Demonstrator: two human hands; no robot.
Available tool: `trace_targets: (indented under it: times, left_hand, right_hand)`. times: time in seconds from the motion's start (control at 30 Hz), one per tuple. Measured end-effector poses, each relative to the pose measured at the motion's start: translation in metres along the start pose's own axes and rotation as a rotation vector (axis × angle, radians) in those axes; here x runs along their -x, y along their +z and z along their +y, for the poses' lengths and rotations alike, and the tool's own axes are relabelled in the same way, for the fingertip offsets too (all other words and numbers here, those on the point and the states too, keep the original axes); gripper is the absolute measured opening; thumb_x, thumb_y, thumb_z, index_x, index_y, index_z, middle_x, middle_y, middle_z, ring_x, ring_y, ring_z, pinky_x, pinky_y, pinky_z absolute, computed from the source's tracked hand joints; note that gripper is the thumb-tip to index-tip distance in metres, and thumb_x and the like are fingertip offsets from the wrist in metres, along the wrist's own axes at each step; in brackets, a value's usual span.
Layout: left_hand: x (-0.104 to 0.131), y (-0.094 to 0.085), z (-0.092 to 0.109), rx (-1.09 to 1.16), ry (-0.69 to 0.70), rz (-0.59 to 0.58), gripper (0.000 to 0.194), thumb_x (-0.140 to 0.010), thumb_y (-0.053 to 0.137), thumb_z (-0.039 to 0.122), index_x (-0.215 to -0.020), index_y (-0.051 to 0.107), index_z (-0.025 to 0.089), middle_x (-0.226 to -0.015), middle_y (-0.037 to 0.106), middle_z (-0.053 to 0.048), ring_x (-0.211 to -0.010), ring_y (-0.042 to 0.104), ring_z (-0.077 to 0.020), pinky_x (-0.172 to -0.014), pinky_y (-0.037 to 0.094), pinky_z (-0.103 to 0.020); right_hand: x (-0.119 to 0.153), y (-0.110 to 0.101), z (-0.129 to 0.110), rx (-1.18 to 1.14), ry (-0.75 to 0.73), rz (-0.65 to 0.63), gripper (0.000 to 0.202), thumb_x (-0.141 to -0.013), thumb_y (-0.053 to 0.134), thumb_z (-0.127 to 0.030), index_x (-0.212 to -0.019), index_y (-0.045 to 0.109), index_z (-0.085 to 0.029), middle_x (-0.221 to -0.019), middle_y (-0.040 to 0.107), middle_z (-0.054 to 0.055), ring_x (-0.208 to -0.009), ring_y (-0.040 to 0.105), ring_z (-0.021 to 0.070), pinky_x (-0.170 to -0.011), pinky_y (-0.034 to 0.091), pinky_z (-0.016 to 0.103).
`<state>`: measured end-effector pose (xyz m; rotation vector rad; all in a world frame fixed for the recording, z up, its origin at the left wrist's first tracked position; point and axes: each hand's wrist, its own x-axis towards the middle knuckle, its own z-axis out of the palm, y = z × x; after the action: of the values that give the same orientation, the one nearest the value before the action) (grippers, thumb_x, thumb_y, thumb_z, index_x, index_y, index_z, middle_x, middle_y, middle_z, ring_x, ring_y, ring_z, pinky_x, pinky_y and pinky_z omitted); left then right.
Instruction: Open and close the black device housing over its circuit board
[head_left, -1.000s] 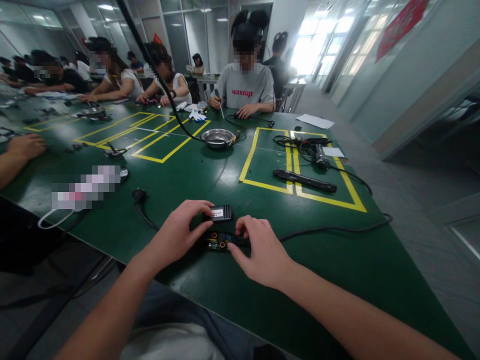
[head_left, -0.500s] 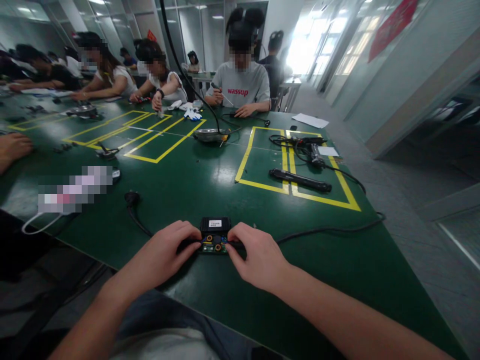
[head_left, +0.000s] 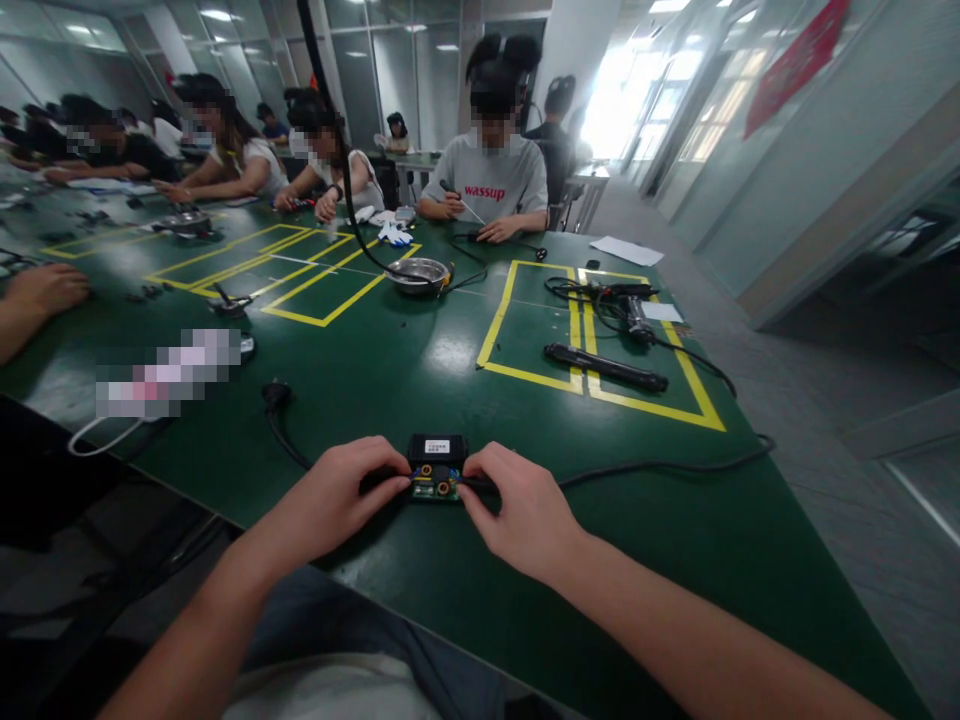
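A small green circuit board [head_left: 433, 491] with two copper-wound coils lies on the table in front of me. Directly behind it sits a black plastic housing part [head_left: 417, 449] with a white label. At the board's left end my left hand [head_left: 349, 490] pinches a black power cord [head_left: 289, 442], which leads back to a plug [head_left: 276, 393]. On the opposite end, a second black cable [head_left: 660, 466] is pinched by my right hand [head_left: 521, 505]. Thin coloured wires show at both board ends, partly hidden by my fingertips.
Yellow tape [head_left: 525, 376] marks areas on the green table [head_left: 675, 570]. A black bar-shaped part [head_left: 606, 369] and a corded tool [head_left: 639, 322] lie to the right. A metal bowl [head_left: 420, 276] stands farther back. At left is a blurred-out pinkish object [head_left: 187, 365]. Several people sit around.
The view has shifted slightly, so everything appears a little lower and to the right. Both hands keep their pinch at the board's ends.
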<state>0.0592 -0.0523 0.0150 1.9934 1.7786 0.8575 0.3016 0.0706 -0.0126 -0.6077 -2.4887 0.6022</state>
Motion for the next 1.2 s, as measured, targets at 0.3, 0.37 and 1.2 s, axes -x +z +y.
trace_targets:
  times: [0.3,0.37,1.2]
  left_hand:
    - [0.000,0.002,-0.006,0.030,0.025,0.021,0.017,-0.105,0.065,0.029,-0.098,0.078,0.021,-0.094,0.078,-0.004,-0.085,0.074,-0.0185,-0.077,0.055,-0.027]
    - [0.001,0.003,-0.007,0.033,0.034,0.023,0.017,-0.106,0.064,0.028,-0.098,0.078,0.021,-0.095,0.078,-0.004,-0.087,0.074,-0.0184,-0.078,0.056,-0.027]
    - [0.003,0.011,-0.012,0.010,0.118,0.093,0.016,-0.109,0.065,0.025,-0.101,0.078,0.020,-0.100,0.077,-0.006,-0.092,0.073,-0.0177,-0.085,0.058,-0.027]
  right_hand:
    - [-0.002,-0.006,-0.002,-0.076,0.022,-0.008,0.008,-0.099,0.058,-0.017,-0.097,0.062,-0.024,-0.090,0.070,0.003,-0.076,0.066,0.0197,-0.067,0.048,0.032]
    - [-0.002,-0.006,-0.002,-0.084,0.028,-0.013,0.009,-0.100,0.057,-0.017,-0.096,0.062,-0.024,-0.089,0.070,0.003,-0.075,0.065,0.0197,-0.066,0.048,0.032]
    - [-0.001,-0.002,0.004,-0.045,-0.019,0.003,0.012,-0.096,0.057,-0.013,-0.091,0.060,-0.024,-0.085,0.071,0.004,-0.079,0.063,0.0236,-0.076,0.042,0.039]
